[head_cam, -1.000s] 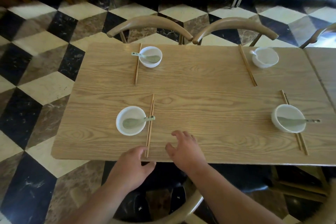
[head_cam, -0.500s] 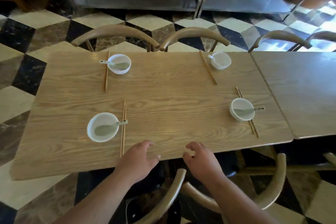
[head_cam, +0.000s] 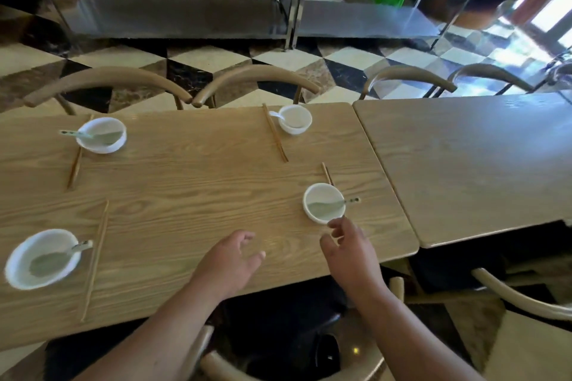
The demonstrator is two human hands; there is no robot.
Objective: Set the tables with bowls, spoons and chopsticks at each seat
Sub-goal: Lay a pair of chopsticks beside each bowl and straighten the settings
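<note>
Neither grip is holding anything: the left hand point(head_cam: 230, 260) is hovering open over the near edge of the set table point(head_cam: 192, 182), and the right hand point(head_cam: 351, 252) is reaching with fingers spread and loosely curled, its fingertips point(head_cam: 334, 224) just at the near rim of the near-right bowl point(head_cam: 323, 202), too close to tell whether they are touching.

The set table is carrying four places. Going by what is lying on it, each seat is looking complete or nearly so. The second table point(head_cam: 470, 164), butted against its right side, is standing bare, so that half of the job is looking wholly undone; chairs are showing along its far side.

The near-left bowl point(head_cam: 40, 258) is sitting with a spoon point(head_cam: 57, 260) in it and a pair of chopsticks point(head_cam: 94, 260) just to its right. The far-left bowl point(head_cam: 101, 134) is holding its spoon point(head_cam: 89, 135), with chopsticks point(head_cam: 75, 164) at its left. The far-right bowl point(head_cam: 294, 119) is carrying a white spoon point(head_cam: 276, 116), chopsticks point(head_cam: 275, 133) lying at its left. The near-right bowl is holding a spoon point(head_cam: 329, 206), but it is sitting on top of its chopsticks point(head_cam: 327, 173), whose far end alone is showing; the near part is hidden by the bowl and hand.

I judge that this last setting is what needs tidying, the chopsticks freed and laid beside the bowl, before the bare table is getting its settings.
</note>
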